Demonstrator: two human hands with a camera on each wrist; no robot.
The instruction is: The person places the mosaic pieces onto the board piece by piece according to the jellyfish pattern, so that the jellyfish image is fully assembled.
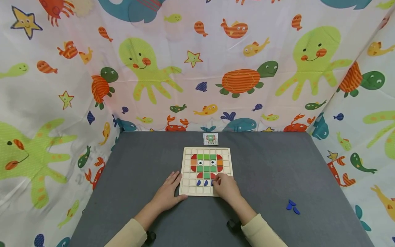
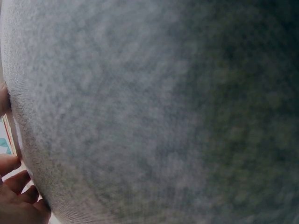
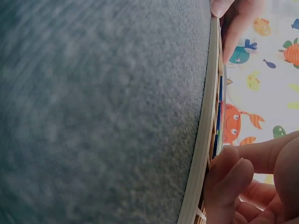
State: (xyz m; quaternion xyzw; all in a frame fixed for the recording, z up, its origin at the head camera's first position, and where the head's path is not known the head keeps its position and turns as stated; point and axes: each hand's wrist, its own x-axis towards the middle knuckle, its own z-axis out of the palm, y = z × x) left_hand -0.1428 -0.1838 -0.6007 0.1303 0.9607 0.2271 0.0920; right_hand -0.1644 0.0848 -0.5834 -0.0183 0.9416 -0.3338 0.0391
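Note:
A light wooden grid board (image 1: 189,188) lies on the table, with red, green and orange pieces and two eye pieces in a pattern. Below them sits a row of blue half-round pieces (image 1: 205,183). My left hand (image 1: 166,193) rests at the board's left side, fingers along the edge and thumb by the lower left corner. Over the board's lower right part, my right hand (image 1: 227,188) has its fingers curled, pinching a blue piece (image 1: 212,183) at the row's right end. That piece is partly hidden by the fingertips. In the right wrist view, thumb and fingers (image 3: 229,179) meet at the board's edge.
A small picture card (image 1: 211,139) lies behind the board, showing a similar figure on a grid. Several loose blue pieces (image 1: 293,207) lie on the grey table (image 1: 262,164) at the right. A curtain (image 1: 185,113) printed with sea animals hangs behind and at both sides.

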